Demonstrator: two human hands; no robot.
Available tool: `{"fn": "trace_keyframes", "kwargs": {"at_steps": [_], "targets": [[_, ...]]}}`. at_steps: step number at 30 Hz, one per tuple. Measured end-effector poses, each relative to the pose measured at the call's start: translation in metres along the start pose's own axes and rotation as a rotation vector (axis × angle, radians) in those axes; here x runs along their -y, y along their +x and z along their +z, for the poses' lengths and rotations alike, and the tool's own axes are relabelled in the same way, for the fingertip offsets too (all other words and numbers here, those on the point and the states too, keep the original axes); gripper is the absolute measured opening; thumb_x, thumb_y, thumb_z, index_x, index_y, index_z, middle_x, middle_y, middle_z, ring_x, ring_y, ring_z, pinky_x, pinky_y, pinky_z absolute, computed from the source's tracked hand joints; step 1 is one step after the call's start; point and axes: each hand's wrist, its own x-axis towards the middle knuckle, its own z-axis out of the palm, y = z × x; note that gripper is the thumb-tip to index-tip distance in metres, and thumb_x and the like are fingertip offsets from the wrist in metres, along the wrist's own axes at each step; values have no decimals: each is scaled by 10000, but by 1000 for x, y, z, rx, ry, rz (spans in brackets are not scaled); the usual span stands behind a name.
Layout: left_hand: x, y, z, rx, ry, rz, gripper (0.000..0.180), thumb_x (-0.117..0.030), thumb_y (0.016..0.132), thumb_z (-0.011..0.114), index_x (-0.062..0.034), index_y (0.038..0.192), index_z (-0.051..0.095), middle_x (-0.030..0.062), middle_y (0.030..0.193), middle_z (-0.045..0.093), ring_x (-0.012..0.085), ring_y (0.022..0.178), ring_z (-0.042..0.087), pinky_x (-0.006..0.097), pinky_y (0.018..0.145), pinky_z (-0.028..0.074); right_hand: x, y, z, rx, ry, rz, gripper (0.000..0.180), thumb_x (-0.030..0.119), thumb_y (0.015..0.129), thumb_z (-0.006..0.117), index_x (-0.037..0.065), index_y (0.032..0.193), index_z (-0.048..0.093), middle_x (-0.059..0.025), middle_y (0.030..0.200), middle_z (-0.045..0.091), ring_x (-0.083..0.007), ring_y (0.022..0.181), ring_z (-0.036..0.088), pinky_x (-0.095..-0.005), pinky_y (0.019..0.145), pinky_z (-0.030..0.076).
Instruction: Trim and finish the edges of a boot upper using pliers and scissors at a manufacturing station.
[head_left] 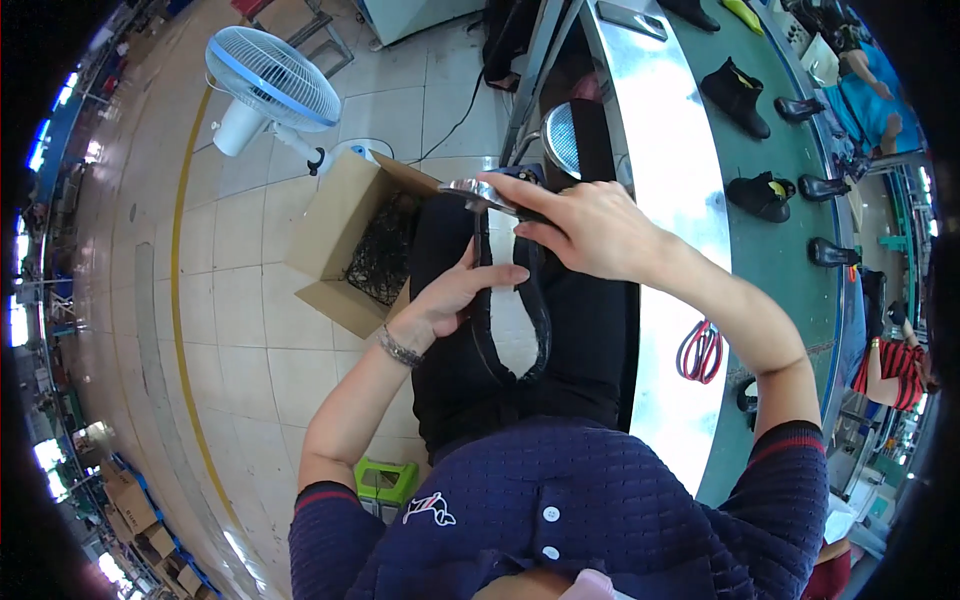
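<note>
Colours and patterns at the shoe line

The shoe (pixel 510 320) in the lap is black with a white inner lining; the tool (pixel 482 192) at its far end is shiny silver. The left hand (pixel 455 295) wears a silver bracelet (pixel 400 350) at the wrist. The sweater (pixel 590 510) is navy with a fine knit rib, red-striped cuffs, white buttons and a small white and red emblem. The trousers (pixel 560 350) are black. The box (pixel 335 235) on the left is plain brown cardboard holding black mesh. The fan (pixel 272 78) at far left is white with a light blue rim. The floor (pixel 250 330) has pale beige tiles and a yellow line. The belt (pixel 790 200) on the right is green and carries black boots (pixel 735 95). The loop (pixel 700 352) near the belt is red.
</note>
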Motion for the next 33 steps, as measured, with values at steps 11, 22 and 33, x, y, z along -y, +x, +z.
{"fn": "trace_keyframes", "kwargs": {"at_steps": [11,22,33], "targets": [[65,15,-19,277,145,485,1446,-180,571,936,-205,1533,-144,89,1558,176,219,1409,244,366,1153,193,-1,-113,36,-31,1576,556,249,5,824,698,44,1039,578,-108,901,682,-128,752,647,-263,705,522],[66,26,16,112,109,459,799,-609,807,684,-85,1301,337,32,1101,470,105,980,454,273,900,402,28,-129,78,268,1605,566,412,388,978,553,-4,936,671,-45,682,624,-107,640,615,-236,583,471],[71,14,41,-126,113,386,504,-360,828,756,-89,1112,440,-2,896,514,70,790,485,229,706,434,38,-116,42,517,848,466,585,429,981,500,-45,664,632,-227,571,569,-354,547,619,-401,538,495]]}}
